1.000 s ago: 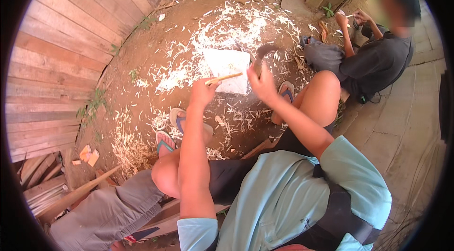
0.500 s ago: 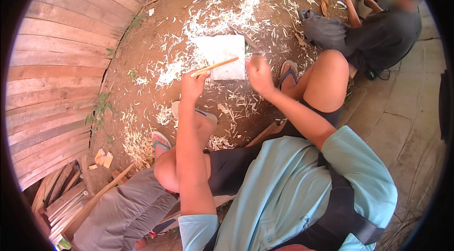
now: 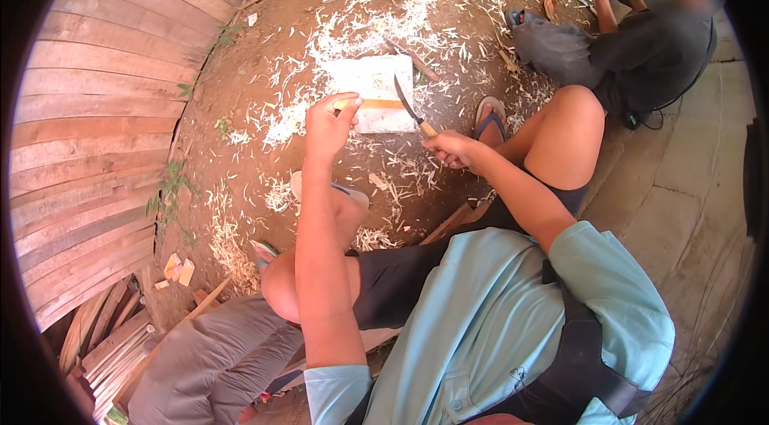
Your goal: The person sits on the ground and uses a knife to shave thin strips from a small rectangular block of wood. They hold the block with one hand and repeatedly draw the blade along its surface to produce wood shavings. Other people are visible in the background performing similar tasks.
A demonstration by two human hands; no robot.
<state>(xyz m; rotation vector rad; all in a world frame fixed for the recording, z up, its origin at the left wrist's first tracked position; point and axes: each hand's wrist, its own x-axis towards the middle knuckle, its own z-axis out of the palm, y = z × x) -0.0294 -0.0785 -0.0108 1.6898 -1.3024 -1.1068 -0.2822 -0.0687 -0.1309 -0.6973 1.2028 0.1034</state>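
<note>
My left hand [image 3: 330, 124] pinches one end of a thin, flat strip of pale orange wood [image 3: 380, 104]. The strip points to the right over a whitish square slab [image 3: 368, 72] on the ground. In my right hand [image 3: 453, 148] is a knife [image 3: 410, 108], gripped by its light wooden handle. Its dark curved blade tilts up and to the left, near the strip's free end; whether blade and wood touch, I cannot tell.
Pale wood shavings [image 3: 384, 16] litter the brown dirt floor. A dark stick [image 3: 416, 63] lies by the slab. At the upper right sits another person [image 3: 649, 56] in dark clothes; grey trousers [image 3: 216, 357] of someone else show at the lower left. A plank wall [image 3: 104, 120] stands left.
My right hand has come down and nearer to me, and the knife now shows clearly. The strip has turned to lie more level. The other person's hands have shifted slightly.
</note>
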